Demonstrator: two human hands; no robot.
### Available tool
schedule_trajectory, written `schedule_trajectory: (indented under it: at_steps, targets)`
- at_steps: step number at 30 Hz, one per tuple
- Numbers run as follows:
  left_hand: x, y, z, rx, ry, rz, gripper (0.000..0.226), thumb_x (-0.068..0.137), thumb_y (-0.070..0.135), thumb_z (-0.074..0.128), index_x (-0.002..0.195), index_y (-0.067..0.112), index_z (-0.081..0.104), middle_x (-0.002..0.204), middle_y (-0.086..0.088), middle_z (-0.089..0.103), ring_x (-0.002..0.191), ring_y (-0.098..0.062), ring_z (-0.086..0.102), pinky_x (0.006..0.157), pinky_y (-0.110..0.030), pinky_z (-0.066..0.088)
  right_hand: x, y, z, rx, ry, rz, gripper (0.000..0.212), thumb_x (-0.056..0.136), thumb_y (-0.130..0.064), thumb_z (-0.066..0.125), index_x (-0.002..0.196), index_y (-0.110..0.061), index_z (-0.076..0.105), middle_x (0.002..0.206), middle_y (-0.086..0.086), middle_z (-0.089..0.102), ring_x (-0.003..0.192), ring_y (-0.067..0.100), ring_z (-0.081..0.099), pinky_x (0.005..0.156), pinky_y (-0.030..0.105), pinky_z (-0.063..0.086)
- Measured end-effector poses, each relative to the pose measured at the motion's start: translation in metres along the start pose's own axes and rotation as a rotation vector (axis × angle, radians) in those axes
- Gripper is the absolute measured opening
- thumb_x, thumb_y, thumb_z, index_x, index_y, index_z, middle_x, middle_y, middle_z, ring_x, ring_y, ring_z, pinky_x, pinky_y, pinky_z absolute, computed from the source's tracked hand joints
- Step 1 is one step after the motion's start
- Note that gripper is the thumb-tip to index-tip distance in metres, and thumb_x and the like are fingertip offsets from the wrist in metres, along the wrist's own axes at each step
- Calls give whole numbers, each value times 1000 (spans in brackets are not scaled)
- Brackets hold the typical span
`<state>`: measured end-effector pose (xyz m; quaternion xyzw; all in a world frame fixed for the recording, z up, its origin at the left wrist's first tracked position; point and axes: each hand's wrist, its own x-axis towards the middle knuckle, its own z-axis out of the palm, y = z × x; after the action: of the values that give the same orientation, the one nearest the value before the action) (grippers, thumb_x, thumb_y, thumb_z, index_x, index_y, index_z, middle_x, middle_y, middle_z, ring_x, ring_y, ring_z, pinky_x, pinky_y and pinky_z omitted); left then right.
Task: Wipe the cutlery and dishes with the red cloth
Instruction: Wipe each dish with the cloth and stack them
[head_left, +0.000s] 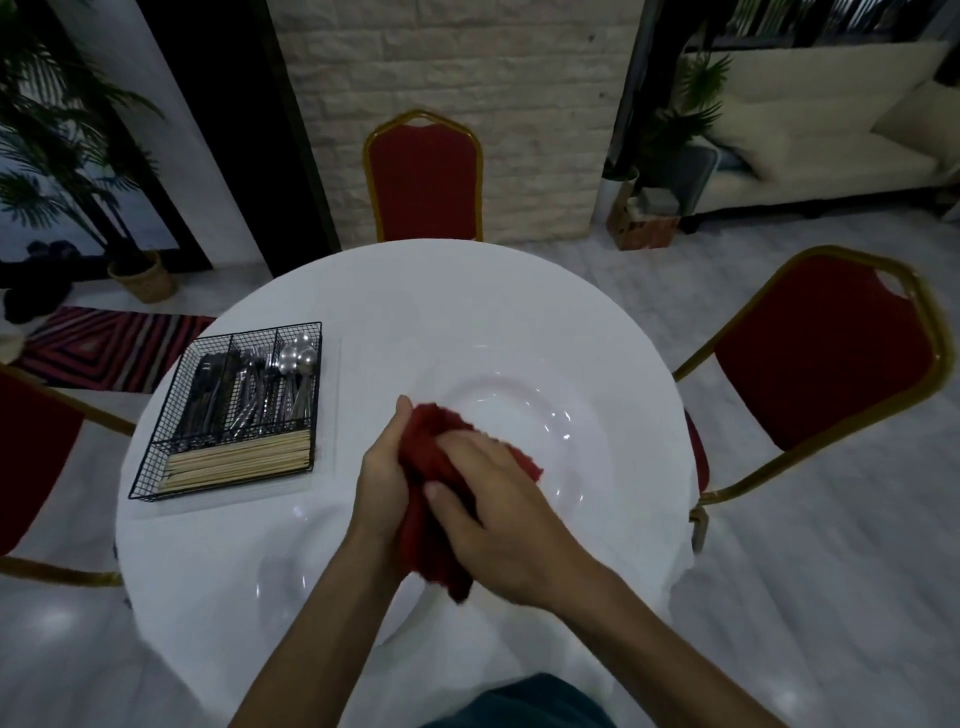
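A red cloth is bunched between both my hands above the near middle of the round white table. My left hand grips the cloth from the left side. My right hand lies over it from the right, thumb and fingers curled round it. Whatever the cloth may wrap is hidden. A large white plate lies just behind my hands, and a second white plate lies nearer me, partly under my arms. A black wire caddy at the left holds knives, forks, spoons and wooden chopsticks.
Red chairs with gold frames stand at the far side, at the right and at the left. A striped rug and a potted plant are at the far left. A cream sofa stands far right.
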<state>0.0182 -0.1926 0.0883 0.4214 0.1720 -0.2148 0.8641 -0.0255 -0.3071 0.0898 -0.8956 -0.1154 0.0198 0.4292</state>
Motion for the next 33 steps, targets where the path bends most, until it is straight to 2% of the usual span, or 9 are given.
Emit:
schedule_trajectory:
  at_steps: [4, 7, 10, 14, 19, 23, 27, 31, 33]
  targets:
    - [-2, -5, 4, 92, -66, -23, 48, 104, 46, 44, 132, 15, 66, 128, -14, 70, 116, -24, 69, 89, -35, 59, 27, 19, -22, -275, 131, -104, 62, 100, -33, 54, 157, -18, 35, 168, 0, 22, 155, 15, 15, 126, 34, 10]
    - [-4, -1, -4, 290, -129, 35, 42, 103, 45, 46, 137, 27, 62, 134, -8, 67, 125, -24, 64, 108, -45, 47, 39, 22, -40, -446, 72, -134, 65, 99, -36, 58, 157, -25, 33, 168, -6, 21, 157, 15, 9, 124, 46, -3]
    - [-6, 9, -9, 513, -135, 92, 36, 104, 40, 47, 130, 26, 68, 126, -4, 72, 121, -22, 66, 108, -44, 47, 49, 25, -58, -405, -11, -188, 52, 92, -37, 64, 141, -30, 48, 138, -11, 54, 134, 15, 43, 118, 44, 16]
    - [-13, 26, -8, 599, -106, 125, 32, 104, 34, 48, 124, 24, 71, 117, -5, 76, 113, -24, 70, 99, -41, 53, 61, 39, -69, -205, -29, -148, 26, 95, -51, 59, 113, -33, 56, 95, -14, 62, 90, 9, 58, 89, 39, 46]
    - [-13, 38, -21, 455, 64, 196, 64, 82, 62, 68, 133, 25, 66, 131, 3, 70, 124, -23, 63, 111, -52, 44, 48, 73, -64, 181, 195, 222, 28, 94, -50, 67, 104, -26, 55, 92, -7, 69, 85, 10, 66, 72, 26, 53]
    - [-15, 34, -14, 290, 200, 326, 35, 98, 45, 59, 124, 24, 69, 126, 4, 72, 118, -21, 67, 105, -48, 50, 25, 81, -28, 506, 362, 461, 24, 98, -51, 60, 109, -30, 54, 105, -8, 70, 92, 9, 69, 69, 27, 53]
    - [-12, 31, -21, 278, 274, 302, 51, 91, 51, 64, 135, 25, 64, 130, 2, 70, 118, -23, 67, 104, -51, 51, 22, 90, -23, 530, 335, 511, 26, 97, -53, 61, 110, -31, 56, 106, 0, 73, 84, 26, 73, 49, 26, 50]
    - [-11, 48, -30, 378, 132, 130, 37, 99, 38, 54, 123, 16, 72, 113, -9, 76, 98, -24, 75, 82, -40, 58, 33, 92, -56, 383, 187, 348, 20, 96, -47, 65, 107, -31, 59, 103, -2, 72, 94, 21, 71, 77, 40, 61]
    - [-15, 58, -35, 500, 22, 67, 40, 95, 41, 55, 117, 14, 75, 112, -9, 77, 99, -23, 75, 79, -36, 60, 38, 82, -76, 224, 38, 230, 23, 94, -49, 67, 99, -28, 59, 92, -2, 70, 85, 19, 68, 78, 42, 57]
